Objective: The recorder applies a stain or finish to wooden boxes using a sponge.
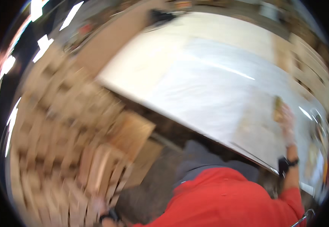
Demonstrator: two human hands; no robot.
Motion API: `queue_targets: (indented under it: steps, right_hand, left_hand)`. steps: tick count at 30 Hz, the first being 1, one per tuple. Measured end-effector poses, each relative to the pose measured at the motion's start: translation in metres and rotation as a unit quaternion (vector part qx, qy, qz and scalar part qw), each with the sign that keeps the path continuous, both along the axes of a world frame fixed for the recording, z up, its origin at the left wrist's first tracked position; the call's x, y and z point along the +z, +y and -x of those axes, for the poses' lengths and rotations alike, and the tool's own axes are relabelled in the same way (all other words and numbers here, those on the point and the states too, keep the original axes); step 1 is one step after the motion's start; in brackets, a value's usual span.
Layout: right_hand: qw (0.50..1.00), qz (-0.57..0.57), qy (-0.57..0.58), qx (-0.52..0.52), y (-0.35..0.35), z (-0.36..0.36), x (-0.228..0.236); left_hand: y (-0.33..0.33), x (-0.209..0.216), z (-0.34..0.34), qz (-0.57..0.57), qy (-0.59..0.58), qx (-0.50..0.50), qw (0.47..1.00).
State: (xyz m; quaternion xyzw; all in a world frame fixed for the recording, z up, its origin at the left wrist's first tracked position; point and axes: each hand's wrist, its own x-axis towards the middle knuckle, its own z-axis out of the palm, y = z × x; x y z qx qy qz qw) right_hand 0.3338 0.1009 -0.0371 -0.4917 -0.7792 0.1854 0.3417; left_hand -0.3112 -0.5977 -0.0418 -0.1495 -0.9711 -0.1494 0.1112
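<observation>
My right hand [286, 123] is stretched out over the pale worktable [164, 87], with its fingers closed on a small yellow and green sponge [277, 109]. Under and beside it lies a greyish, dull sheet area [257, 117] on the tabletop. At the lower left, my left hand [98, 206] is beside the stacked wooden pieces [98, 170]. Motion smears its fingers, so I cannot tell whether it touches or holds any of them.
Tall stacks of wooden blocks [58, 132] fill the left side. A flat wooden board [132, 132] leans by them. A brown panel [111, 41] borders the table's far left, with a black item [160, 17] at its end. Wooden slats [306, 68] stand at the right.
</observation>
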Motion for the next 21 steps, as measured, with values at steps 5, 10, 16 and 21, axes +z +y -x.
queue_targets:
  steps: [5,10,16,21]
  right_hand:
    - [0.955,0.146,0.202,-0.160,-0.058,-0.010,0.057]
    - [0.981,0.003,-0.007,-0.196,-0.064,-0.054,0.013]
    - [0.958,0.022,-0.216,0.187,-0.101,0.103,0.052]
    - [0.857,0.352,0.356,0.121,-0.130,0.093,0.068]
  left_hand:
    - [0.092,0.040,-0.011,0.005,-0.015,0.081,0.997]
    - [0.182,0.080,-0.014,-0.029,-0.033,-0.014,0.999]
    - [0.280,0.136,-0.019,-0.056,-0.058,-0.166,0.983]
    - [0.401,0.169,-0.050,-0.084,-0.086,-0.336,0.934]
